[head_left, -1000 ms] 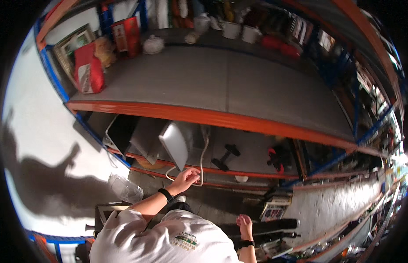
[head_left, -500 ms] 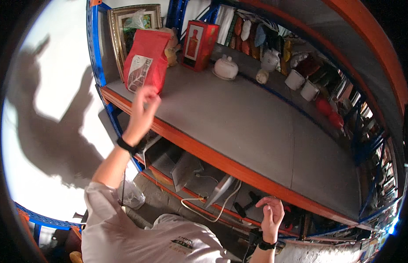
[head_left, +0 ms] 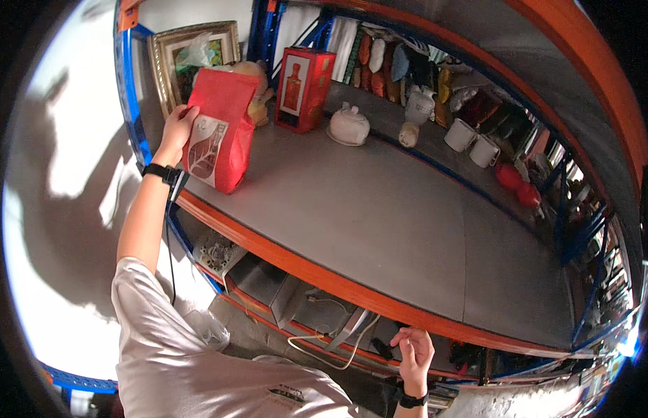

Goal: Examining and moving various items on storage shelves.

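A red paper bag with a pale label stands near the left front of the grey shelf. My left hand is closed on the bag's left side, its fingers partly hidden behind the edge. Low at the right, my right hand hovers by the orange front beam, its fingers loosely bent and apart with nothing in them. Behind the bag are a gilt-framed picture and a plush toy, partly covered. A red box with a bottle picture stands to the bag's right.
Further right sit a white lidded pot, a white jar, two white mugs and red round things. Blue uprights bound the shelf at the left. Below are grey panels and a white cable.
My left hand has moved from in front of the bag to its left side and taken hold. The bag has come a little toward me. The view has shifted slightly.
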Demonstrator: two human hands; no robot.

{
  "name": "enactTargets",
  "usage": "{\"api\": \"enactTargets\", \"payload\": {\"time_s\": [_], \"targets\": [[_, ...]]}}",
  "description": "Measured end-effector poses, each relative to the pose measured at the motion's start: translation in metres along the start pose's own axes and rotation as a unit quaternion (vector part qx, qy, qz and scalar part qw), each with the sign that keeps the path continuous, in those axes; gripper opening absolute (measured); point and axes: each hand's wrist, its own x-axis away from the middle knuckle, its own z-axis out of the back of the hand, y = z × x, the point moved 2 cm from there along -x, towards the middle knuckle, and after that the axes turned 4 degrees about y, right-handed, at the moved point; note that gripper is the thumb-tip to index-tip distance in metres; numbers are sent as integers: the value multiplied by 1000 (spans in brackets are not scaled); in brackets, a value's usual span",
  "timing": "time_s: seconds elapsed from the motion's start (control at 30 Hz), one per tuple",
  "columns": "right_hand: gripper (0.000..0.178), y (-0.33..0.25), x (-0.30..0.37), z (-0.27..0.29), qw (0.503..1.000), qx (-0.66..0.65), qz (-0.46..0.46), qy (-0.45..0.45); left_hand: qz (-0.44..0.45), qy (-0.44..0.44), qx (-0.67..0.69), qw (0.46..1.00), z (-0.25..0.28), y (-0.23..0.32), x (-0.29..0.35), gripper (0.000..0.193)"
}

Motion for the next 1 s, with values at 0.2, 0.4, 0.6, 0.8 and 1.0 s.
{"api": "enactTargets", "payload": {"time_s": [0.2, 0.4, 0.6, 0.8, 1.0], "targets": [[17, 1, 9, 1, 999, -22, -24, 2, -68, 67, 25, 995, -1, 32, 39, 17], [16, -12, 7, 0, 999, -5, -20, -28, -162, -14, 7, 987, -23, 96, 109, 13], [16, -53, 10, 3, 993, 30, 101, -46, -232, -147, 4, 962, -58, 153, 198, 14], [38, -90, 42, 36, 990, 14, 120, -73, -154, -373, 210, 891, -121, 182, 296, 17], [67, -110, 112, 107, 994, -62, 92, 1, -193, -519, 239, 798, -190, 183, 403, 16]]}}
